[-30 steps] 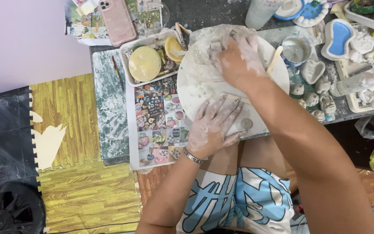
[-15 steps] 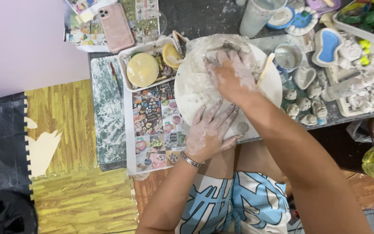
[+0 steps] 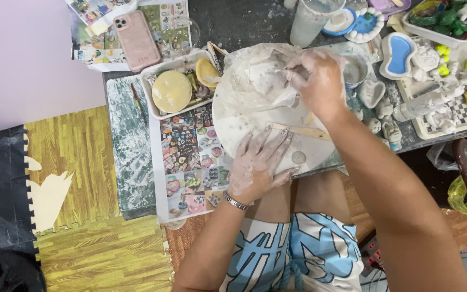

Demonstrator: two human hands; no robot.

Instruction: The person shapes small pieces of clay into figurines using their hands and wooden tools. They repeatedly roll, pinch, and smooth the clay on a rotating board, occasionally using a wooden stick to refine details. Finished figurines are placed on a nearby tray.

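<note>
A round white board (image 3: 233,116) is steadied under the left hand (image 3: 258,165), whose plaster-coated fingers (image 3: 277,145) are spread flat on it, gripping nothing. Beyond those fingers a pale lump in thin plastic wrap (image 3: 260,81) is pinched at its right edge by the right hand (image 3: 317,81), fingers narrowed on it. A wooden stick (image 3: 298,131) lies between the hands. The lump is judged soft, damp and slippery — best gripped through the plastic.
</note>
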